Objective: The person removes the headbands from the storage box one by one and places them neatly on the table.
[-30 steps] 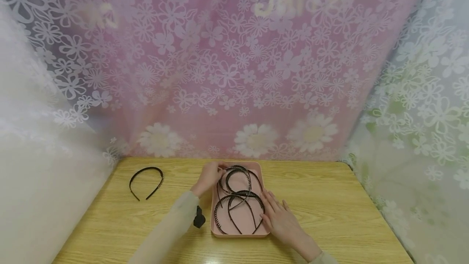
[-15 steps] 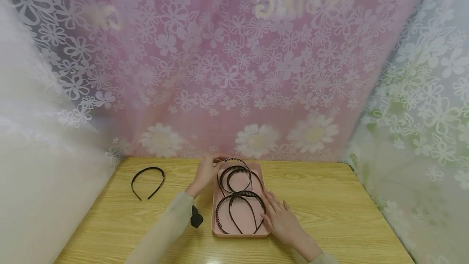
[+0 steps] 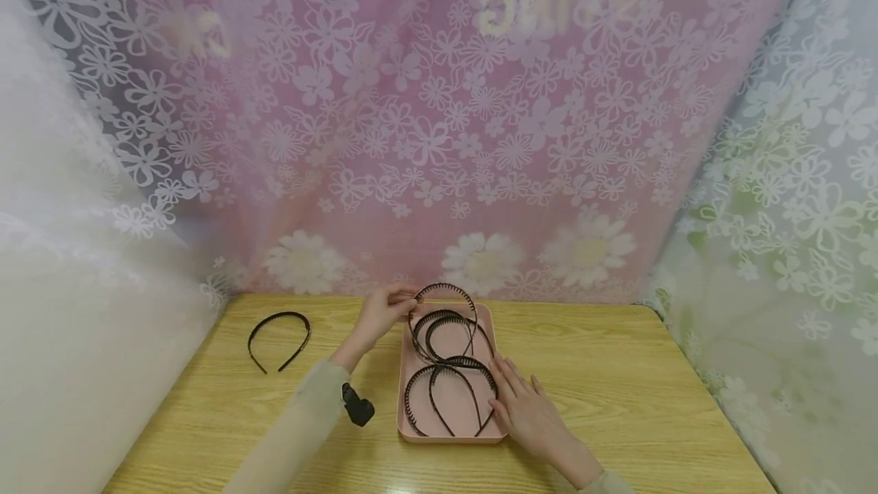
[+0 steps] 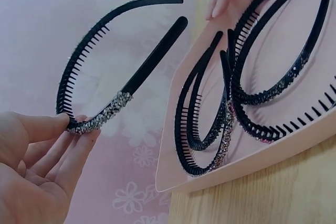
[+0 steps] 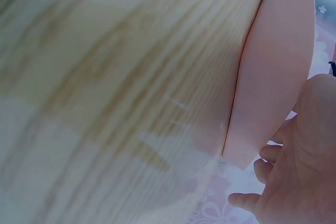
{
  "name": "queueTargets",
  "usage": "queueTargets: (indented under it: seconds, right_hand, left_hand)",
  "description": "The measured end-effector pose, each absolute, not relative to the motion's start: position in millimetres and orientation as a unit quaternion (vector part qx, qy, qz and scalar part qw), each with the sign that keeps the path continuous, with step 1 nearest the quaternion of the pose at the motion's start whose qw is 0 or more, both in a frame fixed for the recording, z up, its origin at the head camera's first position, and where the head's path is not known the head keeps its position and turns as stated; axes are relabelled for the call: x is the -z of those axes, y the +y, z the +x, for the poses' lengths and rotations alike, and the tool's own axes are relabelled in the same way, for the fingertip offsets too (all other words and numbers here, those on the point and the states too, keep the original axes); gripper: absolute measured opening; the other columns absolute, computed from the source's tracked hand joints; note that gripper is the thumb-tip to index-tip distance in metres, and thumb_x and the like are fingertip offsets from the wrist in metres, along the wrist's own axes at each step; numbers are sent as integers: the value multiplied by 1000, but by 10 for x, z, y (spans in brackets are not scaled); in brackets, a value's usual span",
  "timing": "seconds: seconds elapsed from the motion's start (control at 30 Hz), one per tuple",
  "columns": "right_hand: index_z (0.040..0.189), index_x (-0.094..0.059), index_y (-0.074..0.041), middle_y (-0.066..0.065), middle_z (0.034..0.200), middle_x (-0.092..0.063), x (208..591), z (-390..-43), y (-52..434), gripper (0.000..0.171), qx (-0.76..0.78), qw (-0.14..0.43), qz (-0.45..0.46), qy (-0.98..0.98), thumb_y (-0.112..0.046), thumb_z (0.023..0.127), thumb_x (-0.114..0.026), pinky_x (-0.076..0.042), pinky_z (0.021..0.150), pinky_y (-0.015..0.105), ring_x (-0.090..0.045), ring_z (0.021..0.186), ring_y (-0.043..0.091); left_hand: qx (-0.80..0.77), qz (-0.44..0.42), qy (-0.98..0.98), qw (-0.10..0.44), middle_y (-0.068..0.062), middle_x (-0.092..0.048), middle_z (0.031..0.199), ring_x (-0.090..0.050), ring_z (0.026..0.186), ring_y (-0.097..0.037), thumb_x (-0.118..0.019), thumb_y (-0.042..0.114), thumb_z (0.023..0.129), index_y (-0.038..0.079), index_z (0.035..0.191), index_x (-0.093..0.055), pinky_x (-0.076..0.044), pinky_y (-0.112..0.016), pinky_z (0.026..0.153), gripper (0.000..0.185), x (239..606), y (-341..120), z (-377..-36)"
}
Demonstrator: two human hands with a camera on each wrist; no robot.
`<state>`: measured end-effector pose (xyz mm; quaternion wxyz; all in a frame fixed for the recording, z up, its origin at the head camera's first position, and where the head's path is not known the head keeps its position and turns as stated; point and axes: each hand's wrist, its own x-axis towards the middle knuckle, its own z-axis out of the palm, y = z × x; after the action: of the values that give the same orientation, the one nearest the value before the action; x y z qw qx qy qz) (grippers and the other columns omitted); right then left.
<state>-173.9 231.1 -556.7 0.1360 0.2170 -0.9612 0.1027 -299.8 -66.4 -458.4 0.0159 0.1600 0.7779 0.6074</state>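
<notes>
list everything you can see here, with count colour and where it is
black toothed plastic headband with a rhinestone strip: one, black with silver stones, lifted above the far end of the tray, pinched by the left hand
black toothed headbands: about four, black, some with stones, lying overlapped in the tray
pink rectangular plastic tray: one, pink, middle of the table
plain black headband: one, black, on the table at far left
light wooden table: one, pale wood
floral lace curtain: pink and white, behind and round the table
left hand: fingers pinch the lifted headband
right hand: flat on the tray's right edge
</notes>
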Motion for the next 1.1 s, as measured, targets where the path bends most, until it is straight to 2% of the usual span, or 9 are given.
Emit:
queueTargets:
  seconds: [0.13, 0.23, 0.43, 0.6, 0.8, 0.97, 1.1]
  right_hand:
    - [155, -40, -3, 14, 161, -36, 5568, -1734, 2306, 60, -103, 145, 220, -959, -31, 104, -57, -39, 105, 68, -39, 145, 34]
    - [154, -41, -1, 16, 160, -38, 5550, -1722, 2299, 60, -109, 150, 222, -957, -29, 104, -58, -39, 105, 68, -40, 144, 36]
    - [154, -41, -2, 17, 159, -39, 5538, -1713, 2298, 59, -111, 159, 230, -954, -28, 104, -58, -40, 103, 69, -41, 143, 37]
    - [155, -40, -2, 16, 159, -39, 5563, -1719, 2306, 58, -99, 172, 234, -952, -29, 105, -55, -41, 102, 68, -43, 142, 37]
    - [154, -40, -1, 17, 159, -38, 5550, -1717, 2306, 59, -105, 168, 237, -951, -29, 105, -56, -41, 102, 69, -43, 142, 38]
    - [153, -43, -1, 15, 159, -39, 5585, -1736, 2309, 60, -97, 177, 231, -952, -29, 102, -61, -42, 102, 68, -43, 142, 35]
    - [153, -43, -2, 14, 160, -39, 5589, -1743, 2308, 60, -100, 167, 227, -954, -29, 102, -61, -41, 103, 68, -41, 144, 34]
  left_hand:
    - [-633, 146, 758, 56, -23, -70, 119, -72, 101, -30, -65, 6, 99, 0, 133, -65, -59, -43, 88, 34, 4606, -714, -2974]
    - [-648, 138, 744, 83, -25, -69, 121, -70, 106, -32, -63, 5, 100, -2, 135, -63, -58, -45, 91, 35, 4629, -747, -2954]
    - [-661, 123, 729, 129, -25, -68, 123, -70, 108, -31, -61, 7, 102, -4, 136, -61, -57, -40, 93, 36, 4678, -813, -2892]
    - [-658, 126, 724, 162, -26, -66, 127, -63, 120, -41, -59, 9, 104, -9, 139, -55, -54, -44, 99, 40, 4727, -866, -2848]
    - [-661, 127, 721, 166, -31, -62, 131, -60, 122, -45, -56, 9, 105, -13, 141, -50, -52, -48, 100, 43, 4787, -904, -2809]
    - [-665, 115, 721, 157, -32, -61, 131, -66, 115, -39, -55, 10, 105, -12, 141, -50, -55, -48, 95, 43, 4839, -915, -2781]
    - [-678, 100, 709, 163, -32, -60, 132, -65, 117, -41, -56, 9, 105, -11, 142, -50, -53, -50, 98, 42, 4872, -927, -2762]
